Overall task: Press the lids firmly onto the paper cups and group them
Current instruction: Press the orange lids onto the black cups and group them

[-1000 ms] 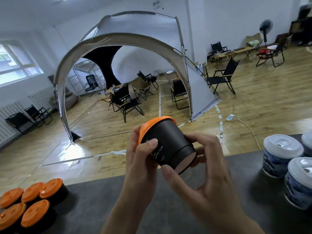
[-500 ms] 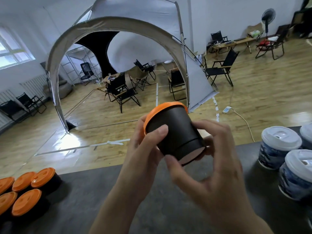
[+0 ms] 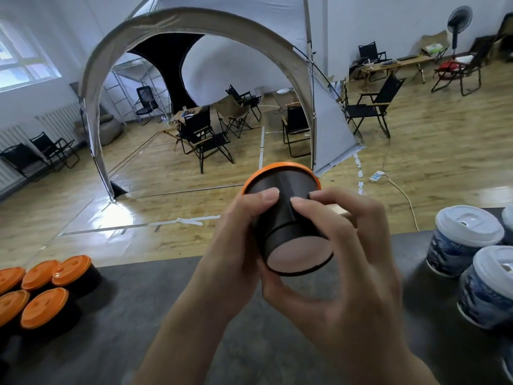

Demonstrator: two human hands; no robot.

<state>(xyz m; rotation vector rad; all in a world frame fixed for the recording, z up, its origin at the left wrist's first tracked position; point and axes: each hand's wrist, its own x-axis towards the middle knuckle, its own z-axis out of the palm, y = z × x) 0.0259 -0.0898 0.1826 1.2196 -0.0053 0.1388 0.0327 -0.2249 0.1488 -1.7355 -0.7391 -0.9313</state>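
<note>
A black paper cup (image 3: 288, 218) with an orange lid (image 3: 280, 169) is held up in front of me, tipped so its pale base faces me and the lid points away. My left hand (image 3: 236, 245) grips its left side, thumb on the wall. My right hand (image 3: 347, 257) curls round its right side and underneath, fingertips on the wall. Several black cups with orange lids (image 3: 44, 307) stand grouped at the table's left edge. Blue-patterned cups with white lids (image 3: 466, 240) stand grouped at the right.
The dark grey table (image 3: 138, 315) runs across the foreground, its far edge just beyond the hands. Past it lie a wooden floor, a grey dome tent (image 3: 194, 26) and folding chairs.
Both hands have turned the cup so its base now faces me more squarely, and it sits a little right of before. The camera has tilted down slightly.
</note>
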